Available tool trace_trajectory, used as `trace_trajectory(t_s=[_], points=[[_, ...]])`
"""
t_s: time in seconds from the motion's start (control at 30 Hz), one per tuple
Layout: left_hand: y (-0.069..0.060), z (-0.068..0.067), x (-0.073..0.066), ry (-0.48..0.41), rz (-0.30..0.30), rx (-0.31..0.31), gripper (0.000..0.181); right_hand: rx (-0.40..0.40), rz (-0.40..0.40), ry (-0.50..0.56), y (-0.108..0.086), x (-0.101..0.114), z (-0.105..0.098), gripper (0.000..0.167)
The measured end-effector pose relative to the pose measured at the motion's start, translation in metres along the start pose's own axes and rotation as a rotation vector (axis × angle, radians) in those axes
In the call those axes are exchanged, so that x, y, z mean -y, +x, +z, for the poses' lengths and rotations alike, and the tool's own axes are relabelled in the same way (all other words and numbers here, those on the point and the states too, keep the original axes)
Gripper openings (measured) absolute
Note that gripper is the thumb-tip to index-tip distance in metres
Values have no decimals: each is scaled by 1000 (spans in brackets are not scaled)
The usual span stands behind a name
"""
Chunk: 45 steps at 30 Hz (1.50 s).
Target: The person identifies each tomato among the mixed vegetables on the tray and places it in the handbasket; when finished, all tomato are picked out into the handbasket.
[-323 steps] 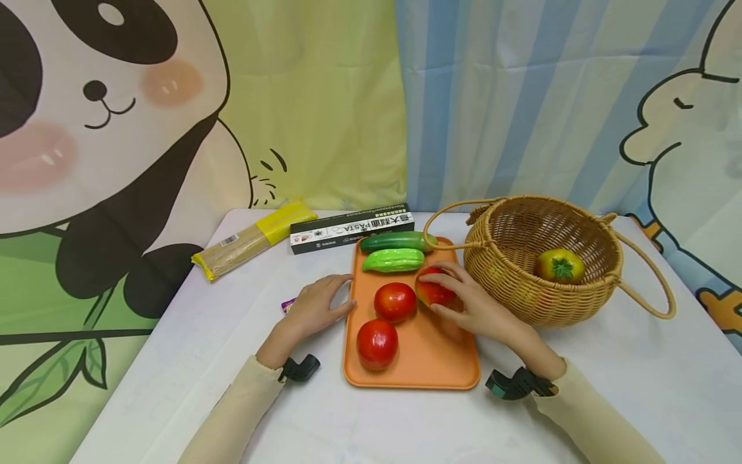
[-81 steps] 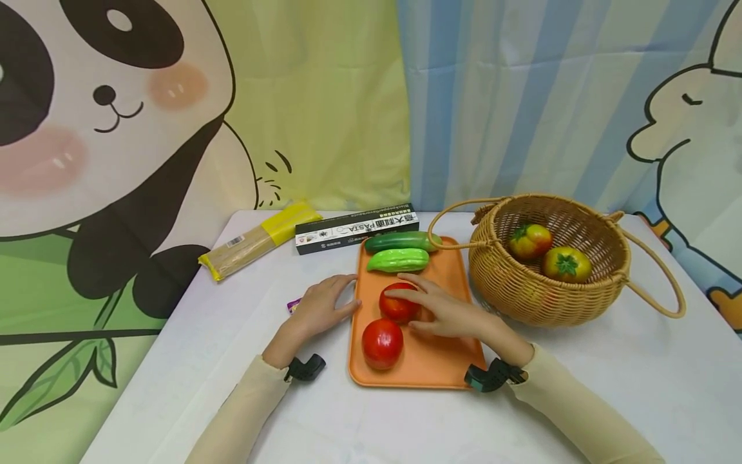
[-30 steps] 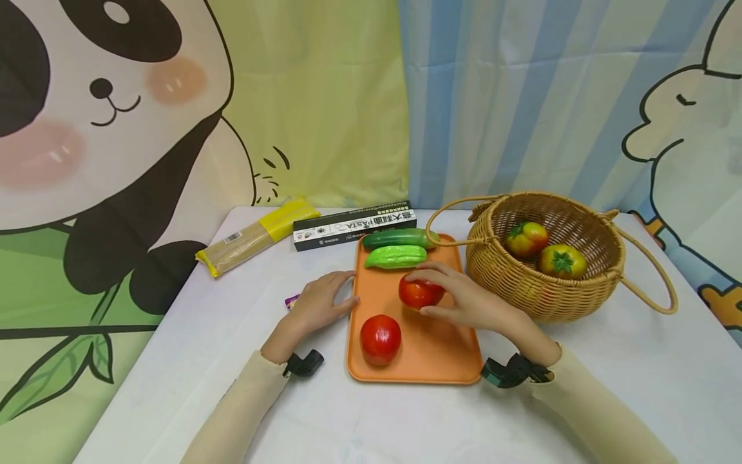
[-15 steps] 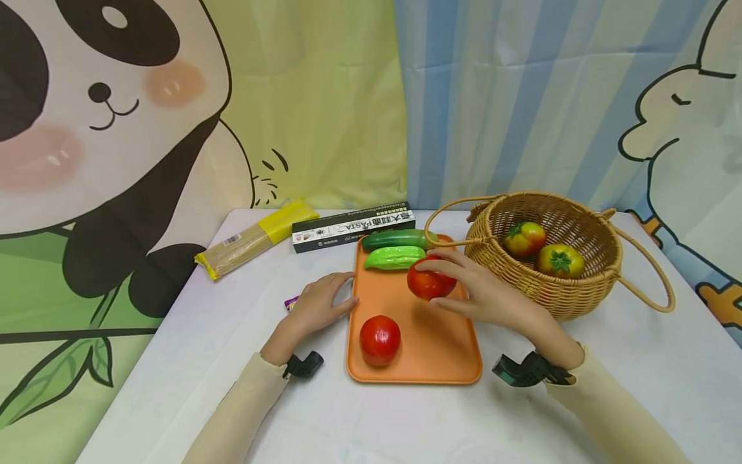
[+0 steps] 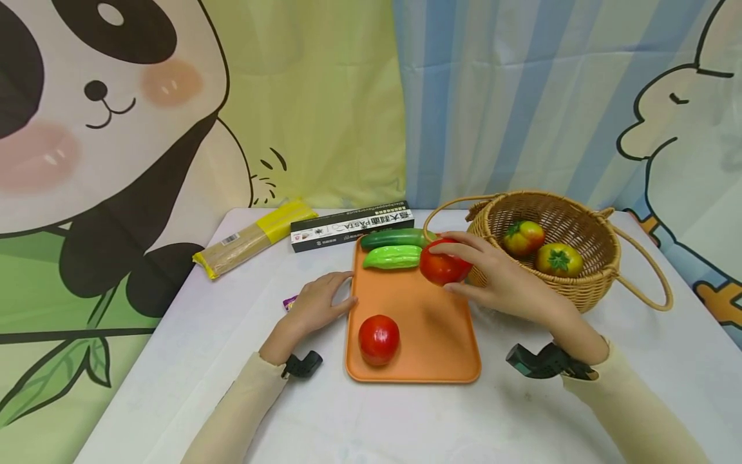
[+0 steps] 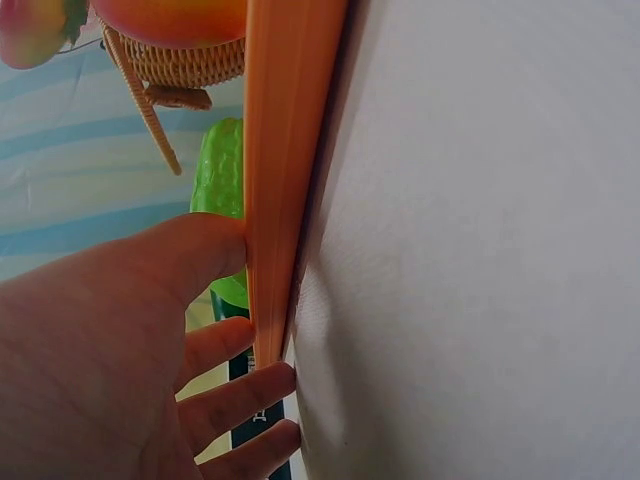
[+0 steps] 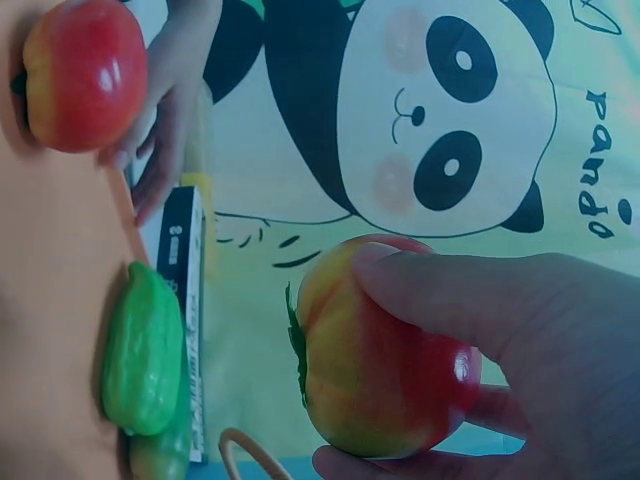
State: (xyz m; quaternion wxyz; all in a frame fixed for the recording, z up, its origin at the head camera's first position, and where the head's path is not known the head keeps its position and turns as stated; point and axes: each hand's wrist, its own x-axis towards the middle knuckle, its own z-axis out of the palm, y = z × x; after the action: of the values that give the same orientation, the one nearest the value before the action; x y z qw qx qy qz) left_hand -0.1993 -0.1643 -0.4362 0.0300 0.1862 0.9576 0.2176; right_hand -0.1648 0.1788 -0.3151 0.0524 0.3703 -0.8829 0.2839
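Note:
My right hand (image 5: 493,274) grips a red tomato (image 5: 439,265) between thumb and fingers, raised above the far right part of the orange tray (image 5: 429,361). In the right wrist view this tomato (image 7: 385,350) shows a yellow-green end with a leafy calyx. My left hand (image 5: 315,308) rests against the tray's left edge; in the left wrist view its thumb and relaxed fingers (image 6: 235,400) touch the rim. Another red tomato (image 5: 379,339) lies at the tray's near left. A light green bumpy gourd (image 5: 392,258) and a dark green cucumber (image 5: 394,238) lie across its far end.
A wicker basket (image 5: 539,303) stands right of the tray, holding two red-green tomatoes (image 5: 558,260); its loop handle reaches over the tray's far corner. Behind lie a black-and-white pasta box (image 5: 352,227) and a yellow noodle packet (image 5: 255,238). A small purple packet (image 5: 289,302) lies by my left hand.
Earlier, my right hand moved one tomato from the tray into the basket. It then took hold of another, lifted it and carried it right toward the basket. My left hand stays at the tray.

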Motion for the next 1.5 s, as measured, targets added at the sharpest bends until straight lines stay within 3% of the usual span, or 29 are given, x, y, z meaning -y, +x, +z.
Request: trace_trajectory(t_s=[0.8,1.5], points=[[-1,0,0,-4,-21,12,61,-204,-18,-82,-13,-18,-35,66],[1,-1,-1,-10,-17,21,61,-305,152,-92,-35,-42,-49,67]])
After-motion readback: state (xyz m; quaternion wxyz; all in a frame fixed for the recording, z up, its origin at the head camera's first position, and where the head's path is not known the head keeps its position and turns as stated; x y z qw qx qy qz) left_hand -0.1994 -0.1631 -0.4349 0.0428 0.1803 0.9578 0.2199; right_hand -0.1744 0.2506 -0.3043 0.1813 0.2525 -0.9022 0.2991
